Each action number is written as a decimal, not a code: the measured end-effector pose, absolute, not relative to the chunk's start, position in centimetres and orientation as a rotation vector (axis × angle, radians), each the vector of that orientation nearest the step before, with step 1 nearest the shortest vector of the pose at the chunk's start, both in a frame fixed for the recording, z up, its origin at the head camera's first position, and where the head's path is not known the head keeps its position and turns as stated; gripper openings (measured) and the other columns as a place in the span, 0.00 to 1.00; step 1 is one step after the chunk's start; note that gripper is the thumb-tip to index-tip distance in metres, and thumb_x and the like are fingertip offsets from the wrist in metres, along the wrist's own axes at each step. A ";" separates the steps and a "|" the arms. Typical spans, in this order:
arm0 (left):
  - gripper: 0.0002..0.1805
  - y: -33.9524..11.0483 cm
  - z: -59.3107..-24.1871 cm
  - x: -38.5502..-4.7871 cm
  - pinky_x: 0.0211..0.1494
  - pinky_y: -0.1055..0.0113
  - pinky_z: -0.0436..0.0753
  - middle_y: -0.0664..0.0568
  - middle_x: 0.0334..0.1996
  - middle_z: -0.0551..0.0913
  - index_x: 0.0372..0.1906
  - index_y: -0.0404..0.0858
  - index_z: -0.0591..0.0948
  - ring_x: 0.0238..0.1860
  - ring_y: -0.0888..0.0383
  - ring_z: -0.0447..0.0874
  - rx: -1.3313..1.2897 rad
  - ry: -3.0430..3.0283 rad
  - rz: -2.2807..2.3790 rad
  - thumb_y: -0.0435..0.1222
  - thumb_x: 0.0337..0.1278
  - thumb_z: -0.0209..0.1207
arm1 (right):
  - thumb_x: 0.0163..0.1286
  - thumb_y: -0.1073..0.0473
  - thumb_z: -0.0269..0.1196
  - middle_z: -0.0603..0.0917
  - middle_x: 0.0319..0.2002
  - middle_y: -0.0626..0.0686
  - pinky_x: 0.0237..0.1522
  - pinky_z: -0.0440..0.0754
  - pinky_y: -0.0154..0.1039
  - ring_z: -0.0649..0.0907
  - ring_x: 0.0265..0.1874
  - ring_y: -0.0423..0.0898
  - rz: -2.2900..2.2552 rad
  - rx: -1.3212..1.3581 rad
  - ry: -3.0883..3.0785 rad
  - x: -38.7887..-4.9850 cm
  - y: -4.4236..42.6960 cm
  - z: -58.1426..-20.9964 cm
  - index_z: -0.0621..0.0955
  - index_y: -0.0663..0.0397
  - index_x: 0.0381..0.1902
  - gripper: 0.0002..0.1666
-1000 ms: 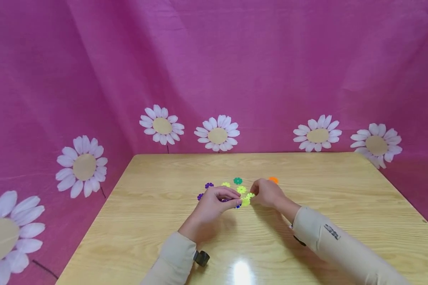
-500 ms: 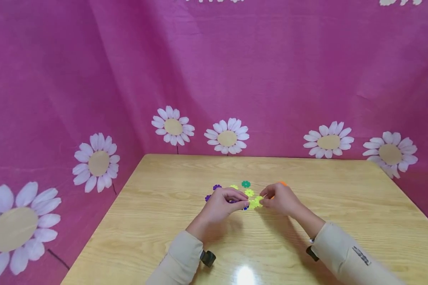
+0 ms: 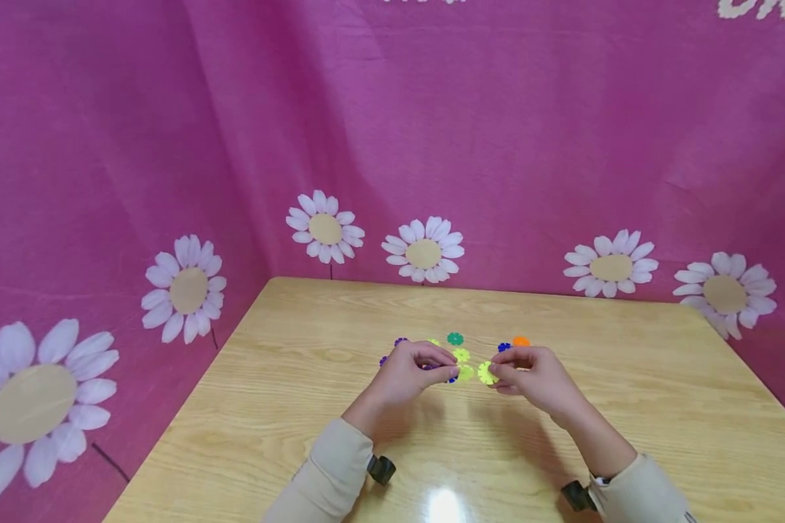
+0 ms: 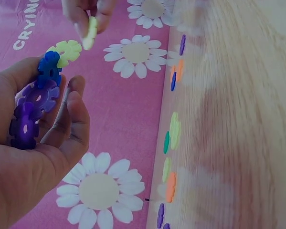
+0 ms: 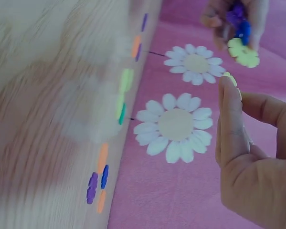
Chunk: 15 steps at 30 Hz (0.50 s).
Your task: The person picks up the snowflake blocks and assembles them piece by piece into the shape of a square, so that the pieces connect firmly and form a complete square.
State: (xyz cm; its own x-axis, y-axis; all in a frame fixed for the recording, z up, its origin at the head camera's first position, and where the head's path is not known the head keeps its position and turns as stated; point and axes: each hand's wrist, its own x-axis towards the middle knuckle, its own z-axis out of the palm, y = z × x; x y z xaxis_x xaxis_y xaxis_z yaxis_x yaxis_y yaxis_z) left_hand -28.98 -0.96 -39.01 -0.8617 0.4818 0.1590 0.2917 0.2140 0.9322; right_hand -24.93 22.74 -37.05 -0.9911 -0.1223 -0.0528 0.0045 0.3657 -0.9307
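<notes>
Left fingers (image 4: pixel 78 114) half-curled, holding a notched-disc chain (image 4: pixel 38 98), right fingers (image 5: pixel 232 126) pinching a yellow disc (image 3: pixel 486 373) nearby

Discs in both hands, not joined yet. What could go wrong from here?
1. Drop: the right hand pinches its yellow disc at one side, so it might slip onto the table.
2. Popped link: the chain's yellow end disc juts beyond the left hand, so pushing there could loosen the chain.
3. Misalignment: in the left wrist view, the two yellow discs face differently, so slots may miss.
</notes>
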 end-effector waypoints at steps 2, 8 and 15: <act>0.07 -0.9 -39.0 -29.0 0.40 0.72 0.82 0.53 0.46 0.87 0.39 0.41 0.90 0.41 0.65 0.82 0.760 2.319 1.709 0.40 0.59 0.68 | 0.71 0.61 0.63 0.83 0.44 0.61 0.42 0.88 0.41 0.88 0.36 0.47 -1.741 -0.093 2.479 -24.6 22.8 -37.0 0.78 0.75 0.52 0.20; 0.08 -0.8 -39.1 -29.1 0.41 0.72 0.82 0.53 0.46 0.87 0.39 0.41 0.90 0.43 0.65 0.82 0.773 2.324 1.686 0.40 0.60 0.68 | 0.71 0.63 0.62 0.84 0.45 0.60 0.43 0.88 0.39 0.89 0.37 0.43 -1.880 -0.064 2.389 -24.3 22.5 -37.2 0.77 0.78 0.54 0.21; 0.06 -1.0 -39.3 -29.1 0.43 0.71 0.83 0.54 0.45 0.87 0.38 0.43 0.91 0.44 0.62 0.83 0.757 2.340 1.697 0.40 0.59 0.68 | 0.71 0.63 0.63 0.84 0.46 0.61 0.43 0.87 0.37 0.89 0.37 0.42 -1.942 -0.033 2.350 -24.3 21.9 -37.1 0.76 0.78 0.55 0.22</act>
State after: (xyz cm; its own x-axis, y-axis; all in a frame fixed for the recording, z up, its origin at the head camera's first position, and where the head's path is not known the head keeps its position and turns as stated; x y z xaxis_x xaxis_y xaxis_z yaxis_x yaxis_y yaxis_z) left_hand -29.13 -1.00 -39.30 -0.8606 0.4813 0.1667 0.3080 0.2310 0.9229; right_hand -24.31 21.89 -37.13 -0.9955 -0.0759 -0.0575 0.0421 0.1902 -0.9808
